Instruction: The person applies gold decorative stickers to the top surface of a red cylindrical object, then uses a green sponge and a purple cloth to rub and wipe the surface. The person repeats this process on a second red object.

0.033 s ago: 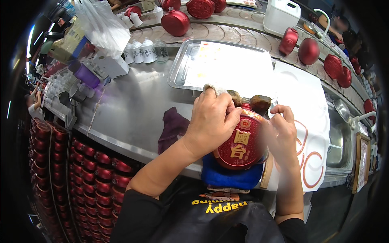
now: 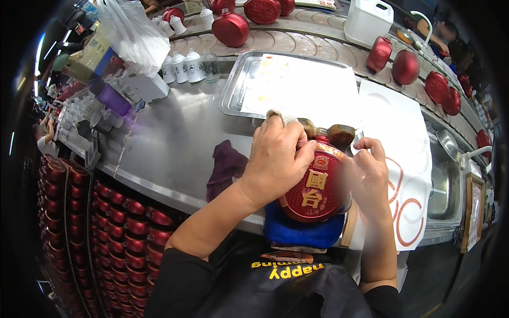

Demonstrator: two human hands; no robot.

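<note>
A round, flat red bottle (image 2: 318,185) with raised gold characters lies in front of me on a blue cloth (image 2: 297,230). Its neck rests between two dark brown blocks (image 2: 341,136). My left hand (image 2: 277,153) curls over the bottle's upper left edge, its thumb on the rim. A whitish cloth (image 2: 281,116) sticks out of its bent fingers. At the upper right rim my right hand (image 2: 367,172) is closed, index finger bent; a smear hides its thumb and whatever it pinches. A thin orange-gold strip (image 2: 330,148) follows the rim between both hands.
Beyond the bottle lies a metal tray (image 2: 229,100) with white sheets. Paper with curved orange strips (image 2: 409,222) lies right. A purple cloth (image 2: 225,169) is left. Red bottles (image 2: 231,29) stand along a conveyor (image 2: 297,42); racked red bottles (image 2: 127,222) fill the lower left.
The red bottles on the conveyor have shifted very slightly to the right. Both hands and the bottle before me stay where they were.
</note>
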